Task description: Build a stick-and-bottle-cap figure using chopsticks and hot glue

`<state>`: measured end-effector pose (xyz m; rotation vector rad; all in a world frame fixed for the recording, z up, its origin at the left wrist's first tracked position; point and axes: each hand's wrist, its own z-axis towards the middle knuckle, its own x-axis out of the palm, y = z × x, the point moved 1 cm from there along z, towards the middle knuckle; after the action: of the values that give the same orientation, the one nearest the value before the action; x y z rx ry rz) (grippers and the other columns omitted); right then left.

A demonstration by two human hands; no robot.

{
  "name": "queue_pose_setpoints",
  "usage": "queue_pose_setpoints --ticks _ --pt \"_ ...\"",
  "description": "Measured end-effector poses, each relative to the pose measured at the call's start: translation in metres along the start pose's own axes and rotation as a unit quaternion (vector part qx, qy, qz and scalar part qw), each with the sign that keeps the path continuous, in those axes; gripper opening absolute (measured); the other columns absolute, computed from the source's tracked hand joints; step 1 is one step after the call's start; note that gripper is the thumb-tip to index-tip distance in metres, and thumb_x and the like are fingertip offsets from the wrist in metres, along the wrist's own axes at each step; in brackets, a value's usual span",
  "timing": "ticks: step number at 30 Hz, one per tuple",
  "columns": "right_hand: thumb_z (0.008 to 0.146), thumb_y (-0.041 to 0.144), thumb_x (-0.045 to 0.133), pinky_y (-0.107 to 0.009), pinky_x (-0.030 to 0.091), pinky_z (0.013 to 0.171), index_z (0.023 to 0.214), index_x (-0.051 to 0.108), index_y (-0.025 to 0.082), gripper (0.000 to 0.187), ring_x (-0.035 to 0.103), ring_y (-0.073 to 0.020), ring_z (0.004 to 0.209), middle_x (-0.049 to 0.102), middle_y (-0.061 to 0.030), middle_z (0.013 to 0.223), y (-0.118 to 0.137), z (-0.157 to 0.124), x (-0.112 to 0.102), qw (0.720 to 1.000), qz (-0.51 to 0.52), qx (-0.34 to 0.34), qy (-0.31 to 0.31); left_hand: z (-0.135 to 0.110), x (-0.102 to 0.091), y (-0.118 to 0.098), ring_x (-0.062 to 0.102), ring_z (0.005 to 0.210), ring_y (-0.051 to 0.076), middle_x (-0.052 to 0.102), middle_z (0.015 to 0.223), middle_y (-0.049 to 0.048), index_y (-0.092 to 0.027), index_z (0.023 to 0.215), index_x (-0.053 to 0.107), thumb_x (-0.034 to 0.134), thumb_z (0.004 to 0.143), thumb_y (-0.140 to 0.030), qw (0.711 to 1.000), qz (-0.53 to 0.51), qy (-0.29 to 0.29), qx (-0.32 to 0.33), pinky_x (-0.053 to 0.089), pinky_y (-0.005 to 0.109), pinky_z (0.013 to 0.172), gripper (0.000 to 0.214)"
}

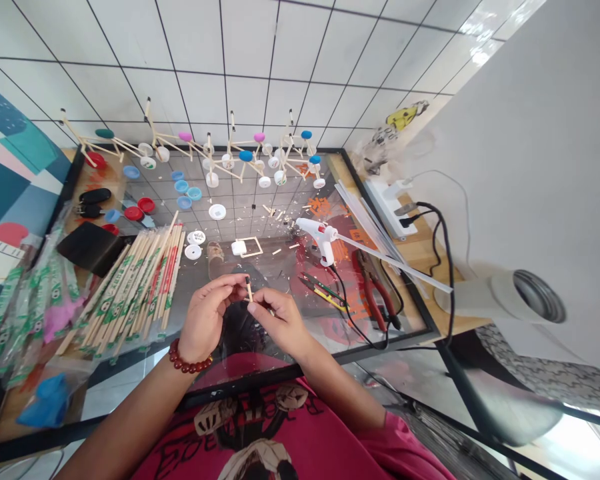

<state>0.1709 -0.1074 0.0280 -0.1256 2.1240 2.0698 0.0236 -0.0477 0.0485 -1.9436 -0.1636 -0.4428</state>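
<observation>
l hand (207,313) & r hand (279,319) both pinch short wood stick (249,291), held upright above glass bench (260,220) near its front edge. glue gun (321,239) just behind r hand, chopstick packs (140,280) to the l.

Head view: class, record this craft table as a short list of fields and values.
left hand: pinches the short wooden stick, bead bracelet at wrist
right hand: fingertips on the same stick, lower down
glue gun: white, lying on the glass table, right of centre
chopsticks: wrapped bundle, left of the hands
stick models: row with coloured caps, far edge
pliers: red-handled, right of the hands
</observation>
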Motion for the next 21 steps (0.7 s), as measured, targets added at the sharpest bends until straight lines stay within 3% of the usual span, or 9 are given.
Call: queue_pose_setpoints --ticks 5,7,10,15,21 --pt "0.098 0.055 0.063 -0.027 0.040 0.066 0.073 0.055 0.022 0.043 0.046 -0.0130 0.066 0.051 0.0035 0.068 0.0007 -0.0001 -0.0016 0.999 0.043 0.001 0.033 0.0026 -0.0003 0.0001 0.067 0.073 0.017 0.079 0.085 0.0070 -0.018 0.081 0.086 0.084 0.066 -0.030 1.000 -0.006 -0.012 -0.024 0.057 0.029 0.071 0.019" --pt "0.099 0.055 0.063 -0.027 0.039 0.065 0.073 0.055 0.022 0.043 0.046 -0.0132 0.067 0.051 0.0033 0.068 0.0009 -0.0004 -0.0017 0.998 0.052 -0.003 0.037 0.0027 -0.0010 -0.0014 0.064 0.071 0.016 0.074 0.079 0.0049 -0.019 0.068 0.077 0.080 0.066 -0.027 1.000 -0.015 0.000 -0.016 0.055 0.029 0.069 0.009" --pt "0.098 0.055 0.063 -0.027 0.038 0.064 0.073 0.054 0.022 0.042 0.045 -0.0130 0.065 0.051 0.0034 0.068 0.0014 -0.0008 -0.0019 0.999 0.044 -0.005 0.030 0.0024 -0.0031 -0.0045 0.062 0.071 0.017 0.065 0.073 0.0032 -0.021 0.057 0.061 0.071 0.068 -0.024 0.999 -0.028 0.022 0.003 0.053 0.030 0.068 0.015" --pt "0.097 0.052 0.064 -0.026 0.037 0.062 0.072 0.054 0.023 0.040 0.043 -0.0121 0.062 0.051 0.0041 0.067 0.0013 -0.0006 -0.0019 1.000 0.016 -0.011 0.017 0.0031 -0.0024 -0.0062 0.058 0.064 0.015 0.061 0.071 0.0010 -0.022 0.063 0.053 0.068 0.070 -0.023 1.000 -0.027 0.011 -0.009 0.051 0.029 0.062 0.016" --pt "0.098 0.050 0.063 -0.026 0.035 0.061 0.073 0.052 0.023 0.039 0.041 -0.0117 0.062 0.047 0.0052 0.066 -0.0012 0.0000 -0.0021 1.000 0.014 -0.018 0.012 0.0007 0.0047 -0.0058 0.040 0.040 0.007 0.061 0.060 -0.0038 -0.022 0.080 0.061 0.078 0.079 -0.035 0.999 -0.020 -0.016 -0.019 0.031 0.022 0.041 0.021"
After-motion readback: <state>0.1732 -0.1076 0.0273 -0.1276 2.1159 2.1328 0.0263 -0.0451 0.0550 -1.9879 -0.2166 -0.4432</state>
